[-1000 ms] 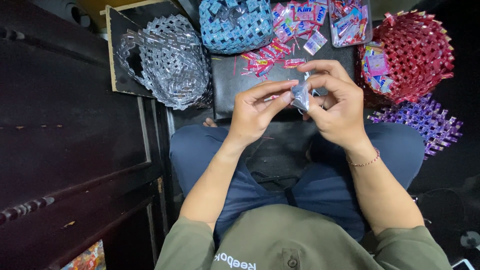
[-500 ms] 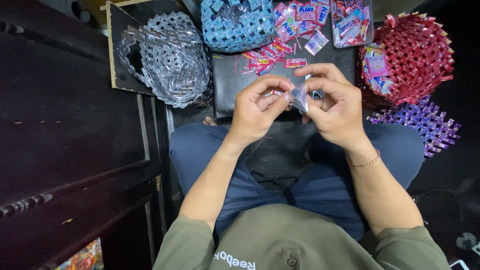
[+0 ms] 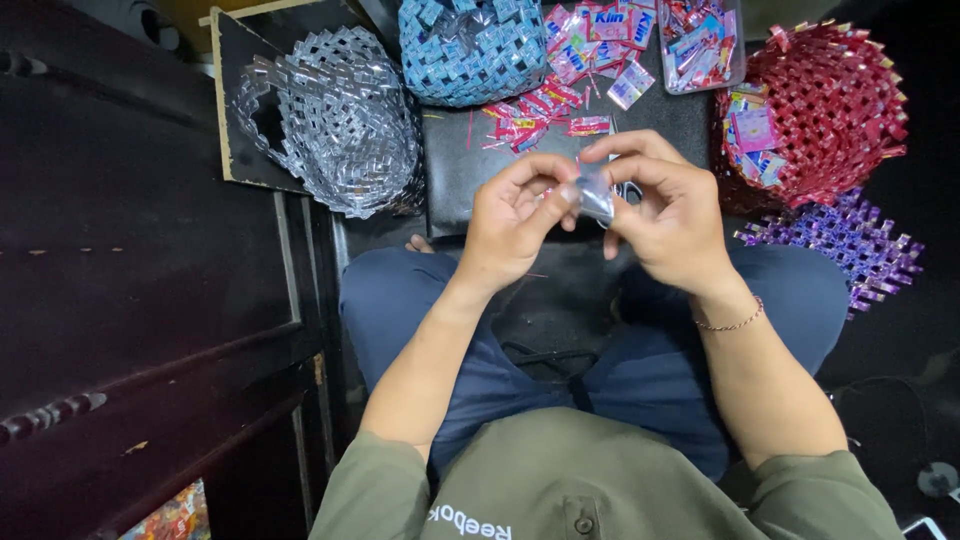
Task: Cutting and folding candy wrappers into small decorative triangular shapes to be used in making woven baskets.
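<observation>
Pinching a small silvery folded wrapper [image 3: 597,192] between them, the left hand [image 3: 510,225] and the right hand [image 3: 672,215] meet above the person's lap, just in front of the near edge of a dark board [image 3: 470,165] that carries loose sachets. The left hand's thumb and forefinger close on the wrapper's left side; the right hand's thumb and forefinger grip its right side, with the other fingers curled behind it. A thin bracelet [image 3: 728,325] circles the right wrist. On the board's far edge lies a scatter of red and pink sachet wrappers [image 3: 545,105], and beside them, at the far right corner, stands a clear container [image 3: 700,45] filled with more. A blue woven basket [image 3: 470,50] sits at the board's far left corner. Left of the board, a silver woven basket [image 3: 335,115] lies tilted on a black panel [image 3: 235,100]. Right of the board stands a red woven basket [image 3: 830,105] with a few coloured packets inside, and a purple woven mat [image 3: 845,245] lies just beside it, nearer the person's right knee. Dark wooden furniture [image 3: 140,300] fills the left side of the view.
</observation>
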